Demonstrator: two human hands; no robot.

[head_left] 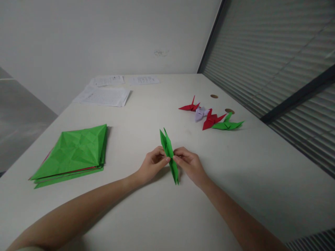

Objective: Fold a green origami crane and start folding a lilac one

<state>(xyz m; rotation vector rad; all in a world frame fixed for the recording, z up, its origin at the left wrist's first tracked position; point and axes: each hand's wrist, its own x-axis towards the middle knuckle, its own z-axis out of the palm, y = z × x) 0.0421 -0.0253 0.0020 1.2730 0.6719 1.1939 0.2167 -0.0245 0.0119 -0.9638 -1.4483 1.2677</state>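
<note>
Between my two hands, a little above the white table, is a piece of folded green origami paper (169, 148), narrow and long with pointed ends. My left hand (154, 162) pinches its left side near the middle, thumb in front and fingers behind. On the other side my right hand (190, 163) pinches it the same way, the two thumb tips almost meeting at the paper. One end points away from me and shows two separate tips; the near end also splits into two points. Some fingertips are hidden behind the paper.
A stack of creased paper sheets (78, 148), mostly green, lies at the left. Several folded cranes in red, lilac and green (227, 124) sit in a row at the right. Printed papers (104, 96) lie at the back left. Window blinds (277, 52) border the table's right side.
</note>
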